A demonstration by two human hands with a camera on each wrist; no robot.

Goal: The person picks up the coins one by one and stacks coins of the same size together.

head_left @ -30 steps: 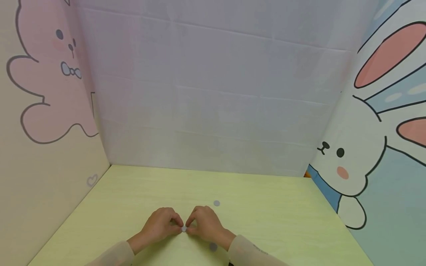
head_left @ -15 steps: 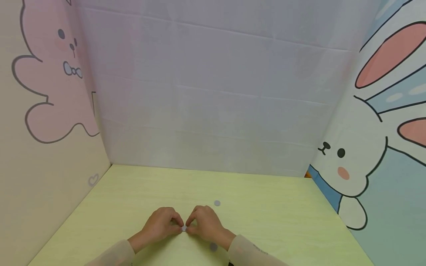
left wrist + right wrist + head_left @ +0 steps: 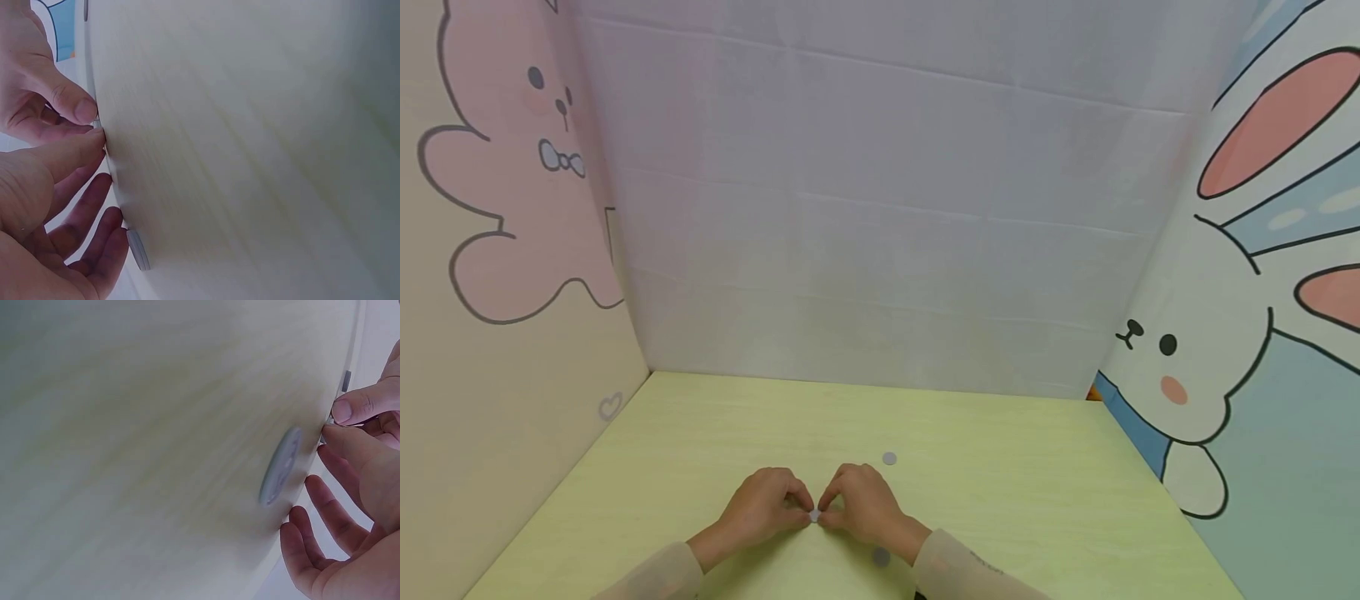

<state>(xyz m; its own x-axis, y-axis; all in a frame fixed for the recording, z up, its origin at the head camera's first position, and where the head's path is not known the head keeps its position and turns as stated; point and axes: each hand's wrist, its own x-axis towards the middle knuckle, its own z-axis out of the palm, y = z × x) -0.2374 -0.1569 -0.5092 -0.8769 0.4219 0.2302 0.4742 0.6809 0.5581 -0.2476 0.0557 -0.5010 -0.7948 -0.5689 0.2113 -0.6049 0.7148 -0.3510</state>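
Note:
A silver-grey coin (image 3: 815, 517) lies between my two hands near the front of the table. My left hand (image 3: 767, 507) pinches it from the left with thumb and forefinger. From the right, my right hand (image 3: 863, 510) pinches its other edge the same way, and the fingertips of both hands almost meet. Both wrist views show the fingertips at the tabletop, mostly covering this coin. In the left wrist view, a grey piece with a layered edge (image 3: 139, 250) sits by my left hand's outer fingers. A coin with a patterned face (image 3: 281, 465) lies beside my right hand.
One grey coin (image 3: 889, 458) lies beyond my right hand, another (image 3: 881, 557) beside my right wrist. The pale yellow-green table (image 3: 1000, 483) is bounded by a plain back sheet (image 3: 880, 250) and side walls with cartoon animals.

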